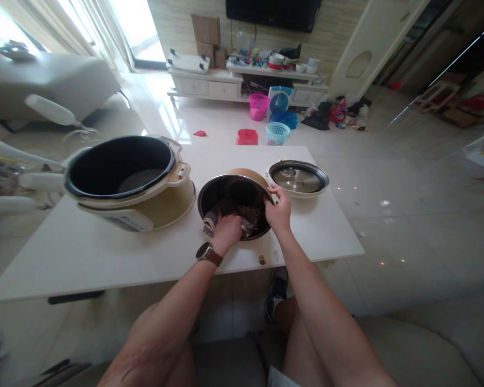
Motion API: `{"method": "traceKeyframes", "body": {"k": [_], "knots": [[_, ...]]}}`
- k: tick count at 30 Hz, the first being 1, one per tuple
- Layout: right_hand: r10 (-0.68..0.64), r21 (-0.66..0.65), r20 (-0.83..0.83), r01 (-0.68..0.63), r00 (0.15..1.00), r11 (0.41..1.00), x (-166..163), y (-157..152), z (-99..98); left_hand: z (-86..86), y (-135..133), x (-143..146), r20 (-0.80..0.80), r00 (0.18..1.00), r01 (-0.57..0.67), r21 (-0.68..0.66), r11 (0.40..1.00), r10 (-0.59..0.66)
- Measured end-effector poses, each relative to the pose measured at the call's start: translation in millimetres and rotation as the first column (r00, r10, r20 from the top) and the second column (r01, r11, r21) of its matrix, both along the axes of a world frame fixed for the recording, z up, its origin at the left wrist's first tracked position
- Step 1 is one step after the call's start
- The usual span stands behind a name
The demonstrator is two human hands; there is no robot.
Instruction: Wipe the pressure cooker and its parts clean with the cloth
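A dark-lined inner pot (pixel 242 189) is tilted toward me on the white table. My right hand (pixel 278 209) grips its right rim, thumb and fingers on either side of the wall. Inside the pot, my left hand (pixel 228 228) presses a patterned cloth (pixel 210 221) against the lower wall; its fingers are partly hidden in the folds. To the left stands the cream cooker body (pixel 169 201), its top uncovered and its inside dark. A round lid (pixel 299 180) lies to the right of the pot, metal inner side up.
The white table (pixel 105 263) carries small bits (pixel 262 259) near its front edge. White-handled utensils (pixel 40 181) stand at the left. Beyond are a red stool (pixel 247 137), a pale blue basket (pixel 277 133), a pink basket (pixel 258 106) and a low cabinet (pixel 207 87).
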State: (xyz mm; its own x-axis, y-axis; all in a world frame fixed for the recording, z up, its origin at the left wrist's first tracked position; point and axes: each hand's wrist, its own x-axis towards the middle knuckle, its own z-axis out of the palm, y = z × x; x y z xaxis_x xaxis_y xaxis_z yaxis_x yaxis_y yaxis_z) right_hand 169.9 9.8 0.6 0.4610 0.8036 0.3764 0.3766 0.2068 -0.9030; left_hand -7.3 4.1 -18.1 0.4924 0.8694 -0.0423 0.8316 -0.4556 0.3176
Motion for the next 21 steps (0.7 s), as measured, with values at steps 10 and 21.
{"method": "traceKeyframes", "body": {"k": [10,21], "knots": [[0.228,0.065,-0.066,-0.223,0.972,0.973,5,1,9.4,-3.5,9,-4,-0.013,0.998,0.055,-0.006,0.998,-0.055],[0.161,0.059,-0.161,-0.153,0.974,0.986,-3,3,-0.7,-3.2,-4,33,0.595,0.763,-0.037,-0.350,0.936,0.253]]}}
